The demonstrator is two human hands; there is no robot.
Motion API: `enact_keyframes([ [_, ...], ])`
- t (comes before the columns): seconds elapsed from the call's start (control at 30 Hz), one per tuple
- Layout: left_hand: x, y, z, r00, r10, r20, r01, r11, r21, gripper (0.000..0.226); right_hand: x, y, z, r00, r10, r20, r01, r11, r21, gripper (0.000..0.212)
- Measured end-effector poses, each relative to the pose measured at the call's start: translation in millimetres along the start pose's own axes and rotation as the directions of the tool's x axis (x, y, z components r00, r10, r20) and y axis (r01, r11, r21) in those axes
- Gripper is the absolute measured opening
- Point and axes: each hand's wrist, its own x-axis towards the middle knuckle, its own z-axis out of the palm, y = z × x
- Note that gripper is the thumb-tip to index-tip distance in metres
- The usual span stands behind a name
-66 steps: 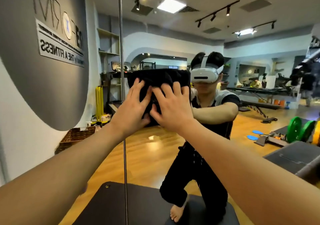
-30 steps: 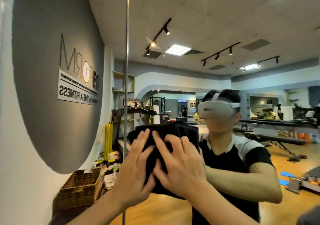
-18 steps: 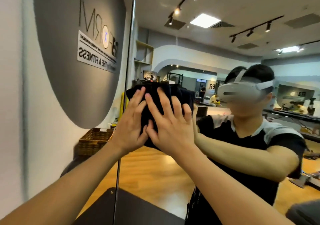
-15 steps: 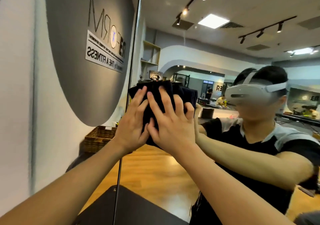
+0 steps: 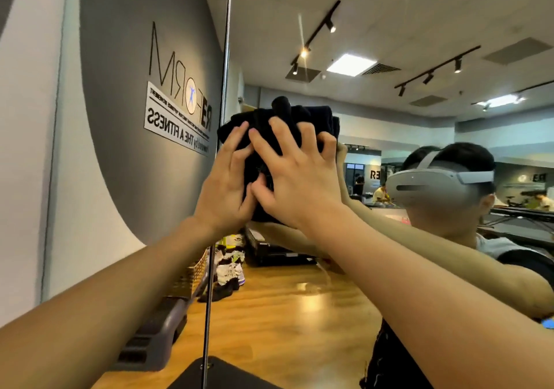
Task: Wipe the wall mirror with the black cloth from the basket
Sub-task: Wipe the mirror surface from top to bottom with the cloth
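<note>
The black cloth [image 5: 314,117] lies bunched against the wall mirror [image 5: 389,22], just right of the vertical seam between two mirror panels. My left hand [image 5: 223,190] presses flat on the cloth's left part, fingers pointing up. My right hand [image 5: 299,184] presses on its middle and right part with fingers spread, overlapping the left thumb. Most of the cloth is hidden under both hands; its top edge sticks up above the fingertips. The mirror reflects my arms and a person wearing a grey headset.
The mirror seam [image 5: 227,58] runs top to bottom. The left panel reflects a grey wall with lettering. Low in the reflection are the wicker basket [image 5: 192,274], a dark step platform [image 5: 156,328], shoes, wooden floor and a black mat [image 5: 221,373].
Both hands have slid the cloth upward on the mirror, staying pressed on it. The cloth's top has bunched up, and my view has tilted higher.
</note>
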Motion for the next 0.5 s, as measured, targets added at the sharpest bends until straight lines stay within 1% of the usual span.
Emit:
enact_keyframes([
  [0.07,-14,-9,-3,0.999,0.026,0.040,-0.028,0.999,0.044,0.057,-15,-16,6,1.000,0.005,0.010,-0.005,1.000,-0.012,0.068],
  [0.17,-28,-19,-9,0.995,0.028,0.093,-0.037,0.995,0.093,0.056,-29,-34,14,0.999,0.017,0.045,-0.015,0.999,-0.035,0.068],
  [0.27,-35,-20,-11,0.996,0.003,0.087,-0.012,0.994,0.105,0.048,-33,-44,14,0.995,0.050,0.081,-0.046,0.998,-0.048,0.067],
  [0.33,-45,-18,-9,0.997,-0.031,0.077,0.022,0.994,0.108,0.045,-39,-50,12,0.992,0.049,0.112,-0.042,0.997,-0.060,0.066],
  [0.43,-62,-13,-5,0.990,-0.082,0.111,0.068,0.989,0.128,0.056,-53,-54,7,0.984,0.013,0.179,-0.005,0.999,-0.047,0.067],
  [0.5,-70,-6,-3,0.989,-0.066,0.132,0.044,0.985,0.166,0.066,-62,-52,2,0.979,0.002,0.206,0.008,0.999,-0.046,0.067],
])
